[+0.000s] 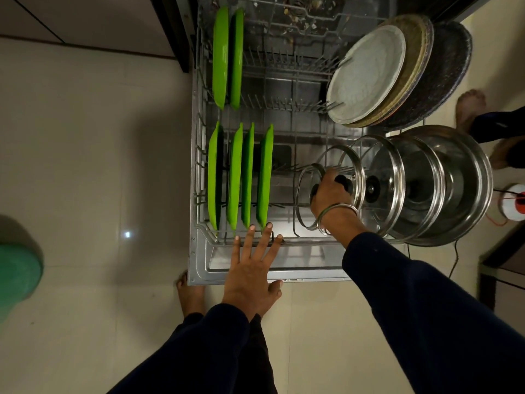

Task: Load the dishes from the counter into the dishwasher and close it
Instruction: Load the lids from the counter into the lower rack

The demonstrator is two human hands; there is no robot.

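The dishwasher's lower rack [199, 172] is pulled out over the open door [255, 268]. Several green plates [235, 174] stand on edge at its left. At the right stand grey and dark round plates [369, 75], glass lids [383, 183] and a steel pot [454, 183]. My right hand [331, 191] grips the black knob of a small glass lid [302, 191] standing upright in the rack. My left hand [252, 271] is spread flat, fingers straight, with the fingertips at the rack's front edge.
My bare left foot [190, 294] stands on the tiled floor beside the door's left corner. Another person's feet [471, 106] are at the right. A green round object [17, 277] sits at the far left, and a white spool with red cord [514, 200] lies at the right.
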